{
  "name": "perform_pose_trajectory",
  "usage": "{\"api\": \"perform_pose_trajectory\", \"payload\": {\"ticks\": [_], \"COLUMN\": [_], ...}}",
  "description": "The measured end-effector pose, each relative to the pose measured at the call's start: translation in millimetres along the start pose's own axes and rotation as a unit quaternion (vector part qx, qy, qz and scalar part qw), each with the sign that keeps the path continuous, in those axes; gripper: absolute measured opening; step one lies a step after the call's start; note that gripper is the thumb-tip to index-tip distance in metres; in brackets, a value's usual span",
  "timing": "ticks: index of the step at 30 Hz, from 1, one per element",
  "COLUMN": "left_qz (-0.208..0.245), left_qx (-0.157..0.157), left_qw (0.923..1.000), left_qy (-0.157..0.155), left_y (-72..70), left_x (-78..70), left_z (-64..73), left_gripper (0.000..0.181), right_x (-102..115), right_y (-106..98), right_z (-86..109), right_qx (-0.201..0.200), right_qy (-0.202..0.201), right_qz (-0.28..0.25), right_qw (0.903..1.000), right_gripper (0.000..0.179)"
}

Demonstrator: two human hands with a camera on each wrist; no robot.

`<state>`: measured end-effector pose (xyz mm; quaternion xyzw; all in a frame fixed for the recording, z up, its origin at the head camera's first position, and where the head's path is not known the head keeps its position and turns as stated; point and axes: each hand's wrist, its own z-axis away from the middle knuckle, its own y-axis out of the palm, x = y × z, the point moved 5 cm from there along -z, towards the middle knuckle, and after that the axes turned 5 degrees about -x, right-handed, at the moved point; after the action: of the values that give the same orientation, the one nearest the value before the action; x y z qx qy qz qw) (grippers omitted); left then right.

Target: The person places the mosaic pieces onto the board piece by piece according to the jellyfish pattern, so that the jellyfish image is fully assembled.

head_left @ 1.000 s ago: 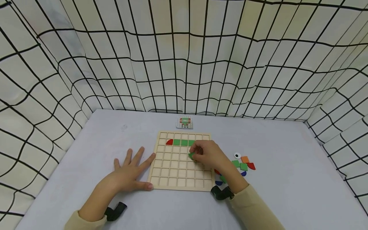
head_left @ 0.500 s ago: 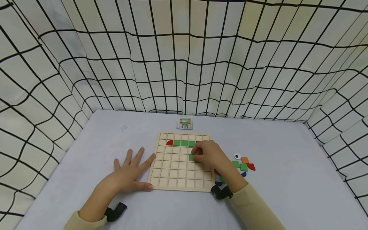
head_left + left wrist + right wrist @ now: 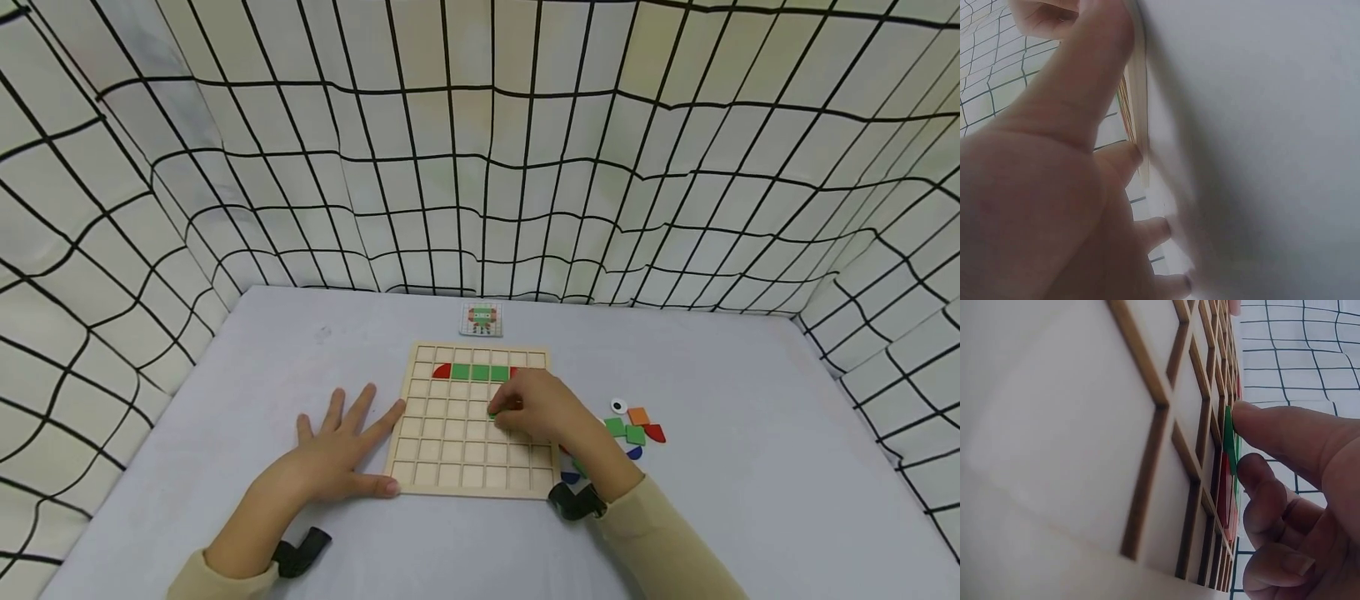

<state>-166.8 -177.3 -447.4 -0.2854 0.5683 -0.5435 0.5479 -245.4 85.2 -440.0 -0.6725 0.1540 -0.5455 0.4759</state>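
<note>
A wooden grid board [image 3: 472, 492] lies on the white table. My right hand [image 3: 543, 408] is over its right half, thumb and index finger pinching a green square tile [image 3: 1229, 434]. Those fingers hide most of that tile in the head view. Farther up the board, a row holds a red rounded tile [image 3: 442, 372], several green tiles [image 3: 480, 373] and another red tile [image 3: 513, 373], partly covered by the hand. My left hand [image 3: 330, 458] rests with fingers spread; its index fingertip and thumb touch the board's left edge.
Right of the board lie loose pieces: green squares [image 3: 634, 435], an orange square [image 3: 638, 416], a red piece [image 3: 655, 433], a round eye piece [image 3: 618, 406] and blue half-rounds [image 3: 635, 453]. Behind the board sits a picture card [image 3: 481, 320]. Black netting [image 3: 487, 208] surrounds the table.
The green tile has turned from tilted to square with the grid, and the right fingers now cover most of it. The right hand shifted slightly left and down. The left hand stays still.
</note>
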Motion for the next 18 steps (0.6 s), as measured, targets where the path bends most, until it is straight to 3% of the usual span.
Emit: {"api": "perform_pose_trajectory", "payload": {"ticks": [7,14,18], "left_qz": [0.0,-0.003,0.001], "left_qx": [0.0,-0.005,-0.005], "left_qw": [1.0,1.0,1.0], "left_qy": [0.001,0.004,0.001], "left_y": [0.5,0.8,-0.1], "left_x": [-0.1,-0.4,-0.7], "left_z": [-0.7,-1.0,0.1], "left_gripper": [0.111,0.111,0.111], "right_x": [2.2,-3.6,-3.5], "right_y": [1.4,-6.9,-7.4], "right_z": [-1.4,0.7,0.8], "right_qx": [0.004,-0.026,-0.021], "right_qy": [-0.026,0.014,0.026], "right_qz": [0.006,0.019,0.015], "right_qw": [0.9996,0.9994,0.9993], "right_gripper": [0.01,0.012,0.012]}}
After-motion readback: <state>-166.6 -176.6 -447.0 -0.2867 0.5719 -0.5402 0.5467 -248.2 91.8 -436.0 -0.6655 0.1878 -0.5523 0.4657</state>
